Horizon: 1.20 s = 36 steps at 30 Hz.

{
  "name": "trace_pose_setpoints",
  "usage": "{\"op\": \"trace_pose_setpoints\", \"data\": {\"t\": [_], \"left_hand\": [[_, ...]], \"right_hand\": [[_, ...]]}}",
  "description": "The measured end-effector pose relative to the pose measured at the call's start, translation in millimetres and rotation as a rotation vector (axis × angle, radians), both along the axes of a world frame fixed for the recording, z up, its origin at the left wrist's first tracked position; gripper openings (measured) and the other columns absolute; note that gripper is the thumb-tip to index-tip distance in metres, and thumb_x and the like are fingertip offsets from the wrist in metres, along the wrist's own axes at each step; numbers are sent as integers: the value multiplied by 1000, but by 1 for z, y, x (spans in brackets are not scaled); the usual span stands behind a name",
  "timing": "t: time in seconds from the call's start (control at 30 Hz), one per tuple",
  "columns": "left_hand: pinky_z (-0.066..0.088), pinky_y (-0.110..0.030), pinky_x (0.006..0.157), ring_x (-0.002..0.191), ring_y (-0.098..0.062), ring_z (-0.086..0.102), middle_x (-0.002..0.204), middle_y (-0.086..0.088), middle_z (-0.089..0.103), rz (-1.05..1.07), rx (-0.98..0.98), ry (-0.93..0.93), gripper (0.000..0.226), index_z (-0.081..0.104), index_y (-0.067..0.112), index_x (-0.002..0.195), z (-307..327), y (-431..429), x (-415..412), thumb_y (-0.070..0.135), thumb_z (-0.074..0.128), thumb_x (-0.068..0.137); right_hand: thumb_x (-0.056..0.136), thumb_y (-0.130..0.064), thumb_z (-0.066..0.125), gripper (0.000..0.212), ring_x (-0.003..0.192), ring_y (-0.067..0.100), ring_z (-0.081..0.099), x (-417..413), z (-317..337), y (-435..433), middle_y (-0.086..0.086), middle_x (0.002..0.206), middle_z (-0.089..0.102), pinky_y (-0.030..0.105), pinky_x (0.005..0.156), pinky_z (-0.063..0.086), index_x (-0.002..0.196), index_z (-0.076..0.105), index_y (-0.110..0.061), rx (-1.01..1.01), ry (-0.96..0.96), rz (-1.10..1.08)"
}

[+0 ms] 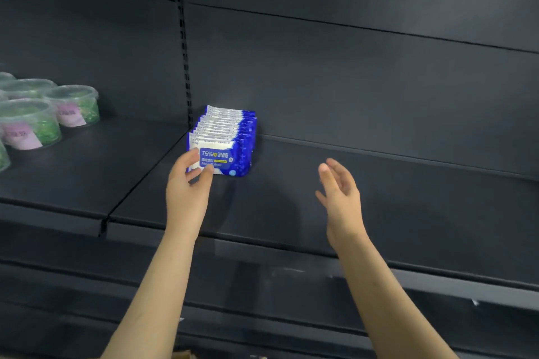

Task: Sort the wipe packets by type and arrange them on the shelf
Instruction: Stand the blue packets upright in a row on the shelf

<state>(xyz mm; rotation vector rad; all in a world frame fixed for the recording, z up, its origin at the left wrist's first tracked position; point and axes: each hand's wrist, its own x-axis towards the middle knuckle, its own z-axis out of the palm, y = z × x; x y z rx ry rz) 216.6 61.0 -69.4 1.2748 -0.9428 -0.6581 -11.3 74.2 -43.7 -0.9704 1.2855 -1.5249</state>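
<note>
Tubs [29, 125] stand far left; left grip [189, 183] pinches front packet [226, 161], right grip [339, 192] apart.

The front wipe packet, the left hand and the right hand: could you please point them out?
front wipe packet [226, 158], head view, blue label.
left hand [186, 191], head view, back of hand.
right hand [341, 194], head view, middle of hand.

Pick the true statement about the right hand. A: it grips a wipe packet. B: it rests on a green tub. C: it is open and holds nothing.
C: the right hand hovers over the shelf, fingers straight and empty; only the left hand holds the front wipe packet.
</note>
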Motion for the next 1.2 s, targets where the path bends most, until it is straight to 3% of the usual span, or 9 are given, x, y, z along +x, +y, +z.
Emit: {"op": "trace_pose_setpoints", "data": {"t": [0.1,0.2,0.37,0.5,0.63,0.73,0.9,1.2], "left_hand": [[49,-22,91,105,1,59,126,14,60,-143,3,75,33,57,33,125,18,25,-53,23,63,94],[50,-36,99,113,-7,60,125,10,62,-324,66,151,31,57,35,123,30,55,-114,29,64,94],[55,-26,83,111,-5,62,126,16,60,-603,166,157,37,56,34,131,33,131,-222,38,61,95],[53,-30,91,111,-8,63,124,12,65,-804,259,124,26,60,37,122,13,180,-297,37,59,96],[53,-33,95,112,-10,63,122,11,66,-953,375,75,18,63,42,112,-20,218,-357,39,60,95],[52,-34,97,111,-9,62,124,11,65,-1021,463,38,16,62,42,111,-48,233,-393,38,58,96],[53,-32,93,110,-9,62,121,10,66,-1086,608,-34,11,62,43,106,-93,236,-438,38,59,96],[52,-33,91,112,-16,61,121,8,65,-1161,900,-55,27,59,31,122,-164,212,-494,42,56,97]], "right_hand": [[99,-34,58,31,125,2,53,-48,14,41,-15,130,60,36,111,43,129,57,-31,-32,-20,-61],[100,-37,54,27,129,5,50,-103,19,91,-13,137,56,35,111,42,127,55,-36,-53,-24,-127],[101,-43,51,35,132,9,48,-203,8,190,-12,141,53,35,109,42,134,52,-35,-28,-22,-285],[101,-42,49,35,129,13,48,-272,-21,263,-10,136,53,31,99,44,136,50,-33,26,-67,-452],[100,-44,51,41,135,17,45,-321,-65,320,-7,143,51,38,109,40,140,48,-32,132,-100,-594],[101,-43,50,47,137,22,43,-350,-98,350,-2,147,48,42,112,37,144,45,-26,218,-163,-692],[100,-48,50,50,129,23,50,-384,-150,375,4,143,52,41,101,43,143,49,-22,330,-218,-803],[101,-46,49,49,123,23,49,-426,-214,375,0,136,54,42,100,44,142,48,-21,478,-304,-956]]}}
